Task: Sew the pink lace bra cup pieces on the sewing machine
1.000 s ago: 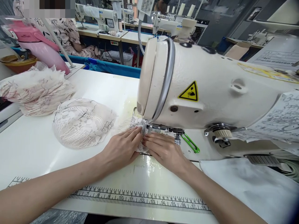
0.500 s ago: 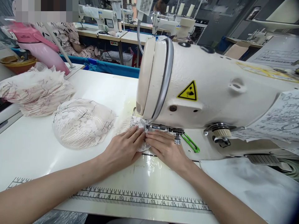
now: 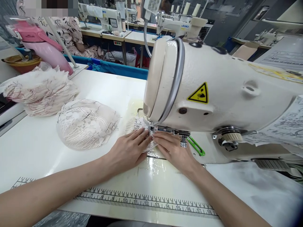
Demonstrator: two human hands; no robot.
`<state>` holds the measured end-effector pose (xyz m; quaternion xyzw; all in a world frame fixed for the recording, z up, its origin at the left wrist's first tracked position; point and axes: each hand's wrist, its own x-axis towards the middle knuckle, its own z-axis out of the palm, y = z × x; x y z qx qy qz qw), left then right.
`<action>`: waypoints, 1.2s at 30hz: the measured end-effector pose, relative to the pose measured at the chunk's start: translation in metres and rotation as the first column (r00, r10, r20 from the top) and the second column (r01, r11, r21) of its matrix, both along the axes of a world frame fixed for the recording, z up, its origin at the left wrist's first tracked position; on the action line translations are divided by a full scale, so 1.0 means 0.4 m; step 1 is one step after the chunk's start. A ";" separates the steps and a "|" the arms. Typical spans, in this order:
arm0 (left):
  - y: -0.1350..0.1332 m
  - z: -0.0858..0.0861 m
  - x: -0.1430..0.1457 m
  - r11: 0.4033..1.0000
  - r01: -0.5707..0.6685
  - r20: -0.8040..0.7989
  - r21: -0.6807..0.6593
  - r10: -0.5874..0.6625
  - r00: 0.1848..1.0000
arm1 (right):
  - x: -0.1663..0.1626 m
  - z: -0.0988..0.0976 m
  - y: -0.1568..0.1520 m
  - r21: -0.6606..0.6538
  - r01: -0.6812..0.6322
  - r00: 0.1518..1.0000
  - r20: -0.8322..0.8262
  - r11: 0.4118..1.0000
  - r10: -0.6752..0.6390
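Note:
A piece of white lace fabric (image 3: 137, 123) lies under the presser foot (image 3: 152, 128) of a sewing machine (image 3: 213, 91). My left hand (image 3: 130, 145) rests flat on the lace, fingers stretched toward the foot. Close beside it on the right, my right hand (image 3: 174, 148) lies with its fingers extended onto the near edge of the lace; its fingertips almost meet the left ones. Part of the lace is hidden beneath both hands. Left of them sits a rounded lace cup (image 3: 87, 124) with dark loose threads.
A heap of lace pieces (image 3: 40, 91) lies at the left, before a pink bottle (image 3: 42, 47). A green thread snipper (image 3: 196, 146) rests by the machine's base. A printed ruler (image 3: 146, 201) runs along the front edge. Behind, a person in a patterned garment (image 3: 68, 31) sits near other machines.
The view has shifted slightly, so everything appears a little farther right. Both hands stay on the lace beside the presser foot, with little visible change in their pose.

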<state>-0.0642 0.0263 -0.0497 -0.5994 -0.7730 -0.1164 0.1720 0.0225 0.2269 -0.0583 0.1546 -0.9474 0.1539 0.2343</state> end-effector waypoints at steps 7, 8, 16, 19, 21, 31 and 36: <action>0.005 0.001 -0.010 1.000 -0.001 -0.009 0.009 0.001 1.000 | -0.004 -0.003 0.002 -0.023 0.011 1.000 0.007 1.000 -0.011; 0.005 0.000 -0.012 1.000 -0.002 -0.005 0.004 0.002 1.000 | -0.005 -0.002 0.001 -0.027 0.014 1.000 0.014 1.000 -0.013; 0.010 -0.004 -0.023 0.999 0.007 0.026 0.054 -0.009 1.000 | -0.013 0.003 -0.001 -0.019 0.042 0.998 0.047 0.999 -0.041; 0.007 0.001 -0.031 0.994 0.067 -0.017 0.092 -0.066 0.998 | -0.011 0.006 -0.004 0.069 0.038 0.999 0.025 0.997 -0.040; 0.002 0.006 -0.036 0.992 0.082 -0.027 0.093 -0.080 0.996 | -0.009 0.010 -0.009 0.132 0.025 0.999 0.016 0.991 -0.027; -0.008 0.010 -0.041 0.997 0.053 -0.047 0.055 -0.050 0.998 | -0.004 0.016 -0.059 0.305 0.059 0.997 -0.071 0.951 -0.039; -0.007 0.004 -0.037 0.998 0.024 -0.046 0.055 -0.022 0.999 | -0.005 0.016 -0.068 0.278 0.048 0.996 -0.084 0.959 -0.025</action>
